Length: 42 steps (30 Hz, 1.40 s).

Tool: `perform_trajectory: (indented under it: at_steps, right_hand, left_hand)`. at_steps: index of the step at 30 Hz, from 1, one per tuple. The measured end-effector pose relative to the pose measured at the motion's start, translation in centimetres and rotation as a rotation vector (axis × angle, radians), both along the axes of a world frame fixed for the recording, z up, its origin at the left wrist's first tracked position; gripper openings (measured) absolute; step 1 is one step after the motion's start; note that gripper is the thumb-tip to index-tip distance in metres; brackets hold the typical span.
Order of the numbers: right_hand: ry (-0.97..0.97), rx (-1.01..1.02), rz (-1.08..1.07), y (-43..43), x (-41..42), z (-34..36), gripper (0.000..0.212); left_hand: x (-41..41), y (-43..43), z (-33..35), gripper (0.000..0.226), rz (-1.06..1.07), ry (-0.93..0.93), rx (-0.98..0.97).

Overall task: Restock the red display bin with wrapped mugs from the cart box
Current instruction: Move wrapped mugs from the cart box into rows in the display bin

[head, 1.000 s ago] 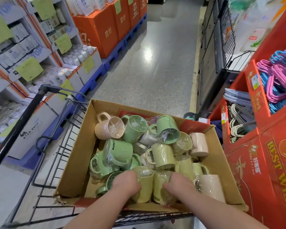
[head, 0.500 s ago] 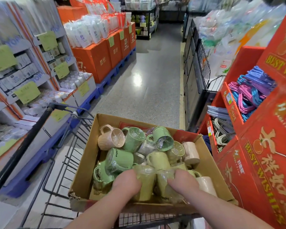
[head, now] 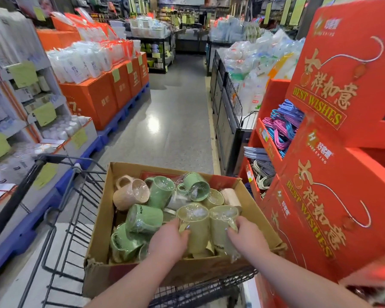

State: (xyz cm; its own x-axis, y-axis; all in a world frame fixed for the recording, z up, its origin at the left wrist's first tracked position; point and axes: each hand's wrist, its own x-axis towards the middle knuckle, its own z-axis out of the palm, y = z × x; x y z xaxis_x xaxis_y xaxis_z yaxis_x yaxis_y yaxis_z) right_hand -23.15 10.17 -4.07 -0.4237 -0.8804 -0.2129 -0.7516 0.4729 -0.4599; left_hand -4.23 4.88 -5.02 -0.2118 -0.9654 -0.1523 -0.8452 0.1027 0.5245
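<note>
Both hands are working inside the box (head: 261, 210), which is sitting on the cart (head: 20, 190). The left hand (head: 168, 241) is gripping the left mug (head: 195, 230), a yellow-green one in clear wrap, with fingers curled round its near side. The right hand (head: 246, 240) is gripping the right mug (head: 220, 227), of the same colour and wrap, from its right flank. The two mugs are standing side by side, touching or very nearly so, in the near right part of the box. Each is sitting close to upright, its long axis leaning slightly away from the person and its film-covered mouth facing up. Whether they are clearing the load beneath cannot be told.

Governing relation: the red display bin (head: 320, 218) is standing just beside the cart on the person's right, rising above the box rim. The right hand is therefore lying nearer to it. The left hand is lying on the far side of both mugs from the bin and, in my judgement, would be crossing the box's right wall to reach it. Which compartment is meant for mugs cannot be told; those in view are holding hangers (head: 280, 130). Green mugs (head: 145, 218) are lying on their sides in the box, awaiting transfer. Risk, as judged: slippery wrap, and the two mugs knocking together on the swing right.
</note>
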Motion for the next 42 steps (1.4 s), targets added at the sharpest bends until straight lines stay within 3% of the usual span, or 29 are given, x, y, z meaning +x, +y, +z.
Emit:
perform_trajectory:
  at_steps: [15, 29, 34, 42]
  right_hand:
    - [0.021, -0.065, -0.111, 8.5, -3.1, 0.4, 0.015]
    - [-0.041, -0.082, -0.358, 30.2, -11.0, 0.9, 0.009]
    - [-0.025, -0.038, -0.462, 37.7, -14.0, 0.6, 0.021]
    - [-0.082, -0.064, -0.641, 46.5, -17.9, 0.8, 0.013]
  left_hand:
    - [-3.8, 6.1, 1.3, 0.023, -0.177, 0.018, -0.124]
    - [-14.2, 22.5, 0.8, 0.018, -0.424, 0.017, -0.086]
    - [-18.1, 28.8, 0.2, 0.019, -0.518, 0.038, -0.072]
    - [-24.1, 35.9, 1.0, 0.016, -0.662, 0.075, -0.088]
